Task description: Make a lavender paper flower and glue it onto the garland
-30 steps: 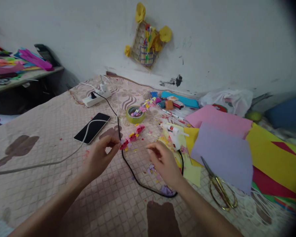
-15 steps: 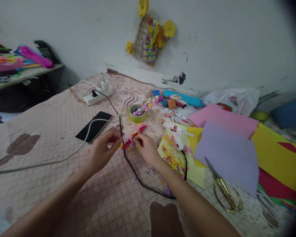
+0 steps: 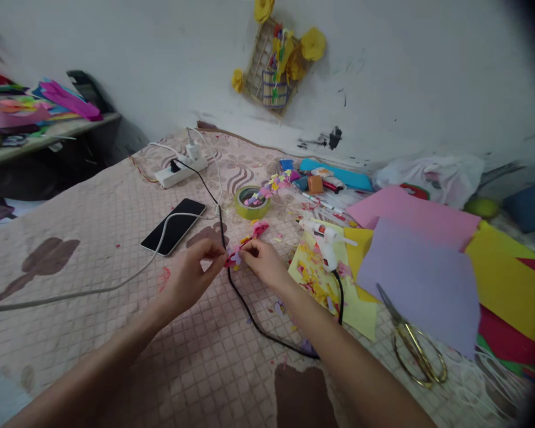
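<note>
Between my two hands is a narrow dark-pink strip point(image 3: 260, 229) decorated with small pink, yellow and lilac foam pieces. My left hand point(image 3: 196, 270) pinches its near end between thumb and fingertips. With thumb and forefinger, my right hand point(image 3: 263, 261) is closed at the strip's middle, by a lilac piece point(image 3: 235, 257); the fingertips hide part of it. A black cable point(image 3: 245, 306) passes beneath the strip. Just behind lies a roll of yellow-green tape point(image 3: 252, 205) with a second decorated strip point(image 3: 271, 185) resting across it.
Left of my hands lies a phone point(image 3: 173, 227) under a white cable, with a power strip point(image 3: 181, 172) beyond. To the right are a glue gun point(image 3: 325, 238), yellow scraps point(image 3: 312, 276), a lilac sheet point(image 3: 421, 285) and gold-handled scissors point(image 3: 412, 345). A wall stands behind the table.
The view has shifted slightly, so the scene sits a little further right. Both hands stay on the decorated strip, the right fingertips now a bit nearer the left ones.
</note>
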Action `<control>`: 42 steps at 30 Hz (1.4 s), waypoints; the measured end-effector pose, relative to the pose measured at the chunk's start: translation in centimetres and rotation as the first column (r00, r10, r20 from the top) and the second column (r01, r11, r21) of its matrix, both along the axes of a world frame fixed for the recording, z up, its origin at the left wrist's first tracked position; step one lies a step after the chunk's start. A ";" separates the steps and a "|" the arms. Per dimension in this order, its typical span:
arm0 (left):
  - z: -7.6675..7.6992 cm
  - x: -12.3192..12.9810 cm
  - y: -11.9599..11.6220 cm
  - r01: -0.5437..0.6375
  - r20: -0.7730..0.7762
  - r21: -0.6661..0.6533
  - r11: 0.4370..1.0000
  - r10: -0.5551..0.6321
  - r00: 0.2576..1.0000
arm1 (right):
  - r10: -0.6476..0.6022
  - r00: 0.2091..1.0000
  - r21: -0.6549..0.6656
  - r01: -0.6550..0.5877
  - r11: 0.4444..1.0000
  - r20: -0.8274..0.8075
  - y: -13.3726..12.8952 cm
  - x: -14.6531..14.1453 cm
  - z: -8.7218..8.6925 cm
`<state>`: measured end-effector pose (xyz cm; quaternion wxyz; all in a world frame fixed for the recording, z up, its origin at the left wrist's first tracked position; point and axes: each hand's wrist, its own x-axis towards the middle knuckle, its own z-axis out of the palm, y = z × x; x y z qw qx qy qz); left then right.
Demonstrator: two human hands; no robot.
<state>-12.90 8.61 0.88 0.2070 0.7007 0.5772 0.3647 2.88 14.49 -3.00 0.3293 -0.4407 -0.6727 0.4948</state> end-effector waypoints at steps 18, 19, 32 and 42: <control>0.1 1.2 0.2 0.079 -0.393 0.014 0.997 -0.067 0.917 | -0.059 0.998 -0.022 0.059 0.998 -0.007 0.0 -0.4 0.3; 0.2 1.3 0.2 0.076 -0.397 0.014 0.997 -0.065 0.915 | -0.061 0.998 -0.021 0.061 0.998 -0.006 0.0 -0.4 0.3; 0.2 2.0 0.2 0.049 -0.535 0.035 0.998 -0.023 0.845 | -0.073 0.997 -0.023 0.073 0.997 0.006 -0.1 -0.5 0.4; -0.1 2.1 0.1 0.062 -0.589 0.074 0.995 -0.006 0.808 | -0.066 0.998 -0.030 0.066 0.997 0.005 -0.1 -0.4 0.5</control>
